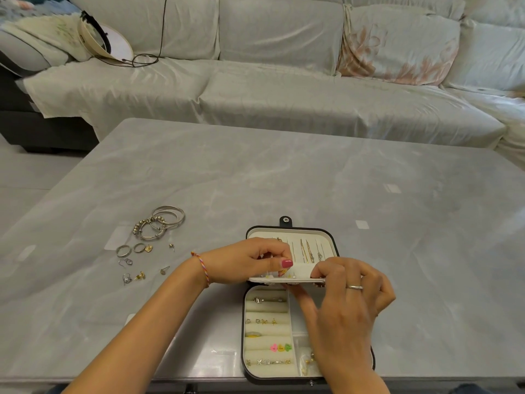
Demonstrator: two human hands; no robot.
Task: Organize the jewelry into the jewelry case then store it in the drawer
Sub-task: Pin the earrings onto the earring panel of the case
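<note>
No readable text, label, brand, number or sign is being shown anywhere; faint green marks on the cloth (61,31), far beyond the left hand (247,261), are too blurred to be read.

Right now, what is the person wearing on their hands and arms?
Both forearms are bare, without sleeves. The left hand has a pink-painted thumbnail, and a thin braided pink-and-yellow thread bracelet circles its wrist. The right hand wears a plain silver band ring.
</note>
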